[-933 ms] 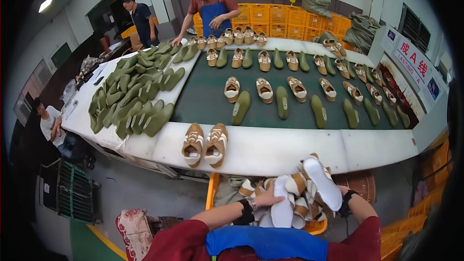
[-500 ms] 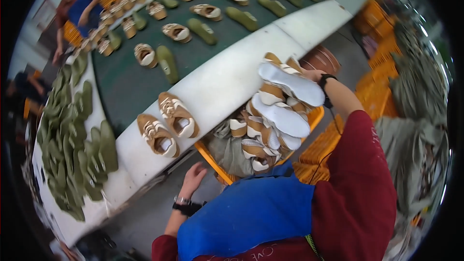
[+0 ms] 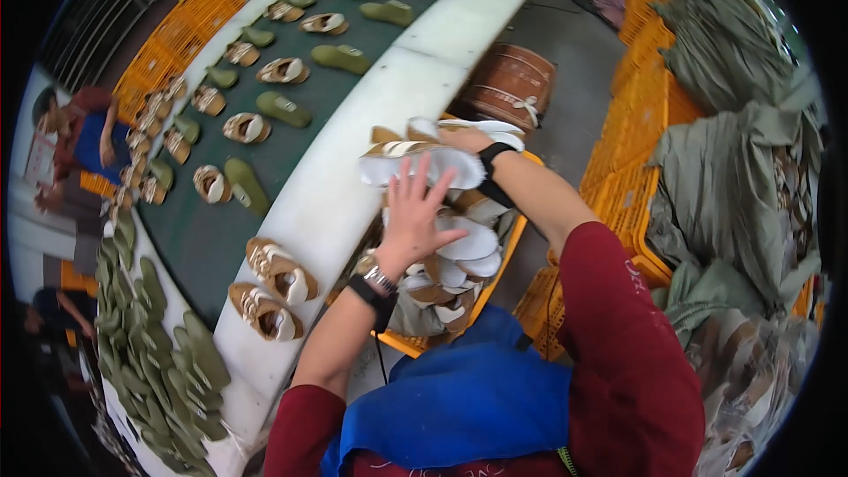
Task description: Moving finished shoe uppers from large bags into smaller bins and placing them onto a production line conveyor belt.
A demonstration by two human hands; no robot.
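In my right hand [image 3: 466, 140] is a tan-and-white lace-up shoe [image 3: 389, 150], its white sole turned toward me; another shoe seems bunched with it, partly hidden. My left hand [image 3: 411, 216] has its fingers spread over that sole, the fingertips at its edge; whether they press on it I cannot tell. Beneath both hands, an orange crate [image 3: 508, 274] is heaped with similar shoes [image 3: 468, 243], several sole up. A pair of tan-and-white shoes [image 3: 281, 272] stands upright on the white table edge, left of my left hand.
A green conveyor belt [image 3: 199, 243] carries rows of shoes and olive-green shoe lasts [image 3: 281, 109]. More lasts [image 3: 150, 344] are piled at left. Beyond the crate sits a brown bundle [image 3: 508, 79]. Orange crates [image 3: 618, 203] and grey-green sacking [image 3: 715, 185] line the right. A co-worker [image 3: 93, 137] is across the belt.
My left hand has risen from beside the crate to the held shoe. My right hand has brought the shoe left, toward the table edge. The whole view has turned.
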